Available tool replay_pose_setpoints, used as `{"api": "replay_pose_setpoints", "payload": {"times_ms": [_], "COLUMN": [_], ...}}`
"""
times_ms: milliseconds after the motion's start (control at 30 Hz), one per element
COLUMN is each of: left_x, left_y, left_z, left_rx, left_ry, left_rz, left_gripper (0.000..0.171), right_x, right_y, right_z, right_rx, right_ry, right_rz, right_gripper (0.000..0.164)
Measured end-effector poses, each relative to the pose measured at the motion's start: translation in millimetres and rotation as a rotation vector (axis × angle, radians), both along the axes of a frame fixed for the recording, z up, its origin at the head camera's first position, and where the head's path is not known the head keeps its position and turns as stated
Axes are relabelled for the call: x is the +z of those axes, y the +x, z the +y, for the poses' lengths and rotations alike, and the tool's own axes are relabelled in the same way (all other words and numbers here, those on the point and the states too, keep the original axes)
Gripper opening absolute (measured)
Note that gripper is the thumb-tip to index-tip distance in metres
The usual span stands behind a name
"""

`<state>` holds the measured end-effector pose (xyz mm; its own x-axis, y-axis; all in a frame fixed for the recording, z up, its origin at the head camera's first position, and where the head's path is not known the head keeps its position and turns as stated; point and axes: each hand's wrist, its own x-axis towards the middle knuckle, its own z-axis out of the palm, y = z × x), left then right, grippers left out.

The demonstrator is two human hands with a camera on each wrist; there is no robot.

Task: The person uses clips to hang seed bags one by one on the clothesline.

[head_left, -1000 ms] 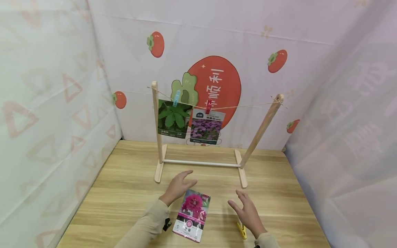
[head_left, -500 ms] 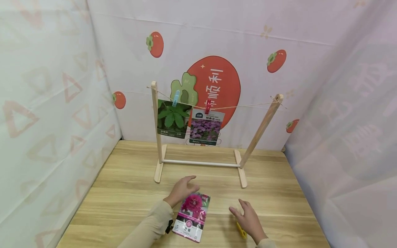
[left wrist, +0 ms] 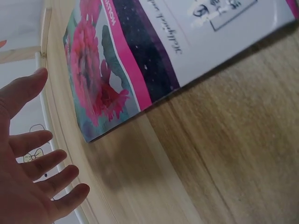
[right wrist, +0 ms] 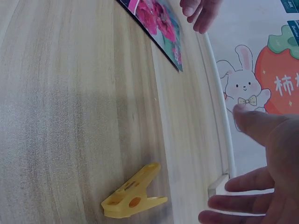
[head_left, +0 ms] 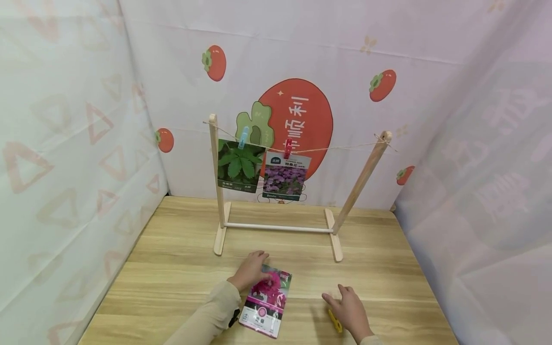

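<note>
A seed packet with a pink flower (head_left: 263, 311) lies on the wooden table. My left hand (head_left: 248, 272) hovers at its upper left corner, the thumb overlapping the flower picture in the head view. In the left wrist view the fingers (left wrist: 49, 158) are spread and hold nothing. To the right, my right hand (head_left: 352, 312) is over a yellow clothespin (head_left: 335, 322), partly hiding it. The right wrist view shows that clothespin (right wrist: 133, 193) lying on its side, apart from the relaxed fingers (right wrist: 243, 201).
Behind the hands stands a wooden rack (head_left: 361, 182) with a string (head_left: 336, 147) between its posts. A green-leaf packet (head_left: 239, 167) hangs by a blue clothespin (head_left: 243, 137), and a purple-flower packet (head_left: 284, 179) by a red one (head_left: 288, 148). A white rod (head_left: 278, 227) joins the rack's feet.
My left hand has come down and nearer, its thumb now over the packet's top. My right hand has drawn toward me and slightly right, closer over the yellow clothespin.
</note>
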<state>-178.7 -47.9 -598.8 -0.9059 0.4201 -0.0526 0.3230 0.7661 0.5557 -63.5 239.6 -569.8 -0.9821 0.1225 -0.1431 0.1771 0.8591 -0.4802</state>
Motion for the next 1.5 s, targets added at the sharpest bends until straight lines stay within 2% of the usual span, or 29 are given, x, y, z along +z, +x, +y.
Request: {"api": "replay_pose_setpoints", "payload": {"times_ms": [233,433,667,900,1033,1167,1267,1333,1400,1500], "left_x": [-7.7,-13.1,-11.9,-17.8,-21.6,-22.0,-19.1,-15.5,-13.5,-15.1], "left_y": [0.6,0.3,2.1,-1.4,-4.9,-7.7,-7.6,-6.1,-5.2,-5.7], "left_z": [-6.7,-11.0,-11.7,-12.9,-17.1,-21.9,-24.6,-26.1,-27.2,-28.6], "left_rx": [0.001,0.022,0.017,0.019,0.022,0.047,0.035,0.012,-0.012,-0.021], "left_ry": [-0.087,-0.139,-0.156,-0.138,-0.109,-0.122,-0.143,-0.144,-0.146,-0.153], "left_rz": [0.000,0.003,0.035,0.044,0.083,0.116,0.103,0.074,0.053,0.038], "left_gripper": [0.080,0.078,0.066,0.058,0.041,0.027,0.030,0.039,0.048,0.054], "right_x": [-7.7,-14.6,-21.9,-17.1,-17.8,-18.5,-17.4,-16.7,-16.6,-17.2], "right_y": [4.1,4.0,4.9,3.7,5.6,9.0,11.3,12.1,11.7,9.7], "right_z": [-2.3,-3.5,-5.2,-2.6,-2.4,-5.0,-6.8,-7.5,-7.8,-7.8], "right_rx": [0.043,0.028,0.008,-0.035,-0.060,-0.066,-0.059,-0.062,-0.059,-0.056], "right_ry": [0.041,0.033,0.056,0.036,0.057,0.048,0.043,0.037,0.045,0.050], "right_rz": [-0.040,-0.056,-0.065,-0.070,-0.100,-0.114,-0.105,-0.095,-0.086,-0.083], "right_gripper": [0.073,0.071,0.057,0.041,0.036,0.034,0.031,0.028,0.029,0.035]}}
